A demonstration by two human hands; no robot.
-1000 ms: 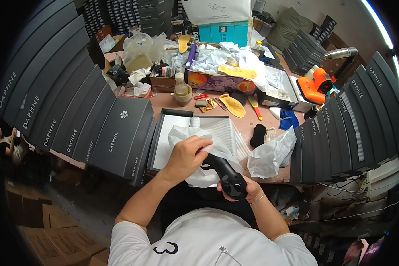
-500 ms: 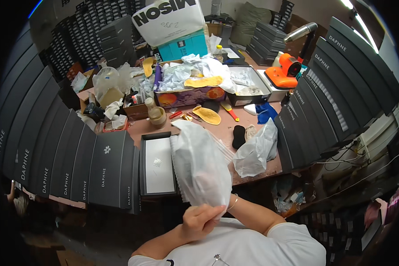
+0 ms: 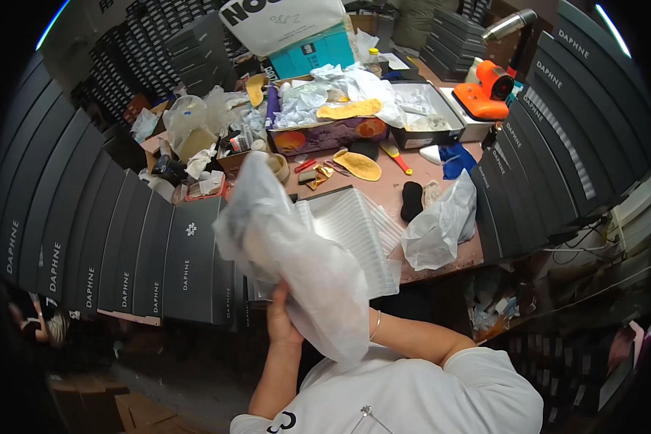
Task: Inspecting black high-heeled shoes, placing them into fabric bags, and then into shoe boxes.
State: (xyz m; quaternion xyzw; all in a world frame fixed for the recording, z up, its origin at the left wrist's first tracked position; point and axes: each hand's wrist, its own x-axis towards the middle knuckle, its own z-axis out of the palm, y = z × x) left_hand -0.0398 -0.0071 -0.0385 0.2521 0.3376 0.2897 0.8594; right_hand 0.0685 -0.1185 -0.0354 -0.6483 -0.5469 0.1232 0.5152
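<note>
A crumpled, translucent white bag hangs in front of me, with something pale and darker showing faintly inside. My left hand grips its left side low down, thumb up and the other fingers mostly hidden. From the right my other forearm, with a thin bangle at the wrist, reaches to the bag. My right hand itself is hidden in or behind the bag, so its fingers cannot be seen. Partly under the bag lies a stack of clear ribbed sleeves. The open grey box left of the stack is almost wholly covered.
Rows of dark grey shoe boxes stand at left and right. At the back are a patterned carton of crumpled paper and an orange device. Yellow insoles, a brush and another white bag lie on the table.
The bag has swung left and up over the open box, uncovering the ribbed sleeves. My left hand has moved from the bag's lower end to its left side. The view has shifted slightly.
</note>
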